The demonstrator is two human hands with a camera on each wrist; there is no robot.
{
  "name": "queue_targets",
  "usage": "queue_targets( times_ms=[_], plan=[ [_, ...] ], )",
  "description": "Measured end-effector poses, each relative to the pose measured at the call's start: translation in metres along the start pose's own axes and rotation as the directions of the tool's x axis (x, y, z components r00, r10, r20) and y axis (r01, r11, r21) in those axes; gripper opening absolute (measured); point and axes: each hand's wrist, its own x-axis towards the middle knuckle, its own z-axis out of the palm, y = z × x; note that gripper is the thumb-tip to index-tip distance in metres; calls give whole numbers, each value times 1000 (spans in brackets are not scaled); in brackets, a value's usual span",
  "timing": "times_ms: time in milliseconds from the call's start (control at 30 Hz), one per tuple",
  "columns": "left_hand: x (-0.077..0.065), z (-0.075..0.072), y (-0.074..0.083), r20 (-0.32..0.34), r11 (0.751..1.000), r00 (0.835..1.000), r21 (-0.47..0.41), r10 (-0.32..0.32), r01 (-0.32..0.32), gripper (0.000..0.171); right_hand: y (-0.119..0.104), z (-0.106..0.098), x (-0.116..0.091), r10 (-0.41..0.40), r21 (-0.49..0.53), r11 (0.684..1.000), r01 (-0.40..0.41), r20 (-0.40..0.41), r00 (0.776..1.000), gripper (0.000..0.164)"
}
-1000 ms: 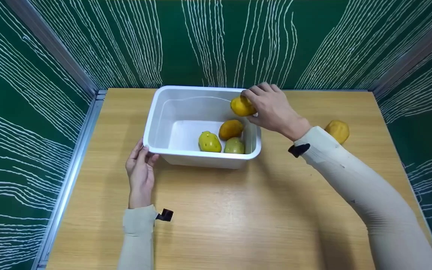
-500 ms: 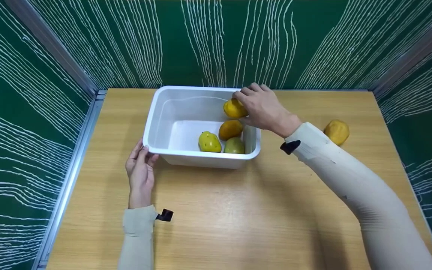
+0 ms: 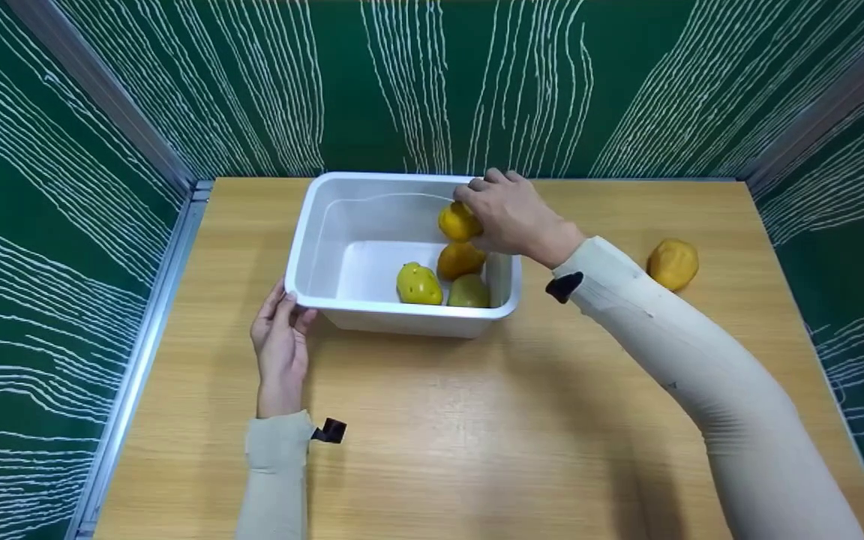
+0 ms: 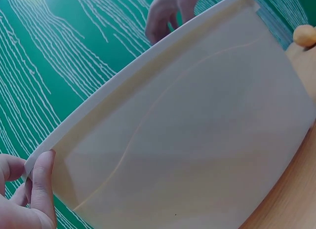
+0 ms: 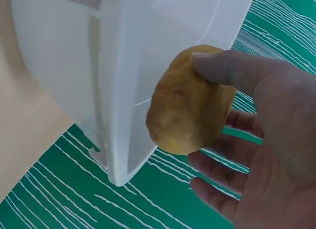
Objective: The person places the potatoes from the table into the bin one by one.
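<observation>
Fingers (image 3: 272, 298) of the left hand (image 3: 280, 346) pinch the near-left corner of the white bin (image 3: 402, 322). Inside lie a lime-yellow fruit (image 3: 418, 283), a green fruit (image 3: 469, 292) and, behind them, an orange-yellow fruit (image 3: 460, 262). To the right, a tan fruit (image 3: 673, 264) rests on the table (image 3: 432, 420). Farther back, the right hand (image 3: 511, 216), spread to fruit width, grips a yellow fruit (image 3: 457, 222) over the bin's right end.
</observation>
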Motion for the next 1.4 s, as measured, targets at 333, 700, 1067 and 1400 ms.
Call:
queue_targets(
  times_ms=[333, 700, 1067, 1400],
  plan=[
    [0, 1, 1, -13, 1000, 1000, 0, -10, 10, 45, -8, -2, 10, 14, -5, 1000, -14, 78, 997, 58],
    [1, 1, 0, -12, 1000, 1000, 6, -3, 4, 43, -13, 2, 19, 41, -14, 999, -39, 134, 990, 56],
    [1, 1, -1, 5, 1000, 1000, -17, 13, -13, 43, -15, 5, 31, 69, 11, 997, -71, 161, 985, 53],
    [1, 0, -1, -9, 1000, 1000, -1, 6, -6, 43, -16, 5, 38, 125, 66, 988, -140, 191, 974, 52]
  ],
)
